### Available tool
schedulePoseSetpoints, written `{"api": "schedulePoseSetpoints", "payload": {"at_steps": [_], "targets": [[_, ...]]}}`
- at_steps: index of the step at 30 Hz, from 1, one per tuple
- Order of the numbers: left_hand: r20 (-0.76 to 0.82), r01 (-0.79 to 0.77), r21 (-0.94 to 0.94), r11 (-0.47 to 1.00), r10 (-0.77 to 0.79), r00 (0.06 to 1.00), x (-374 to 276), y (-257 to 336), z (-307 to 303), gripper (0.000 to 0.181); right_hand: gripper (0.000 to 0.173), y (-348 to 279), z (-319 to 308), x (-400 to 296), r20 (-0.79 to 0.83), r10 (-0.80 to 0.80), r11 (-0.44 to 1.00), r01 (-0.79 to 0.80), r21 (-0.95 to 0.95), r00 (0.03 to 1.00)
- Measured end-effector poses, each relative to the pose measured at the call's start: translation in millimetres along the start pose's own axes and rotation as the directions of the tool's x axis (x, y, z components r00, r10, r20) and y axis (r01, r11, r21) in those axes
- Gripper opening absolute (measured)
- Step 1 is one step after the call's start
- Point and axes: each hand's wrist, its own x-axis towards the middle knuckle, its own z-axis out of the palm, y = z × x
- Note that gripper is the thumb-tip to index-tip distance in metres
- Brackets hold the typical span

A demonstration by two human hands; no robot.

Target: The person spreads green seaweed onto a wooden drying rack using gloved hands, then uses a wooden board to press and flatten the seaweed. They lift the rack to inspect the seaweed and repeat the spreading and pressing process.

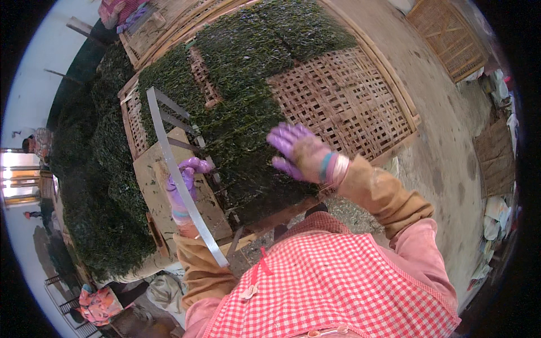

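Note:
My left hand [186,179], in a purple glove, curls around part of a metal frame [162,135] made of flat bars; the upper bar hides some of the grip. The frame's lower bar rests along a layer of dark green, seaweed-like strands [241,105]. Spread over the strands' right edge is my right hand [296,152], gloved in purple, blurred, fingers apart and holding nothing. Whether it touches them I cannot tell. The strands lie in flat blocks on a woven slatted mat [342,97] with a wooden rim. A pale board [156,177] sits beneath my left hand.
A large heap of dark green strands [101,160] rises on the left. Another person [120,12] is at the upper left, and a second person [99,302] at the lower left. A woven panel [450,38] lies on the concrete floor [439,139] at the right. Pale sacks [165,291] lie below the heap.

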Motion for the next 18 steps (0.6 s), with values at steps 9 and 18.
{"api": "schedulePoseSetpoints", "payload": {"at_steps": [9,18], "targets": [[-0.067,-0.09,-0.086,0.992,0.085,0.994,2.0,-31.8,-5.1,0.035,0.066,-35.1,22.2,164.6,0.06,-0.125,0.957,0.136,-0.257,0.99],[0.031,-0.332,-0.011,0.943,0.333,0.943,8.3,37.6,15.8,0.027,0.07,-24.1,73.7,175.9,-0.051,-0.215,0.966,0.205,-0.161,0.975]]}}
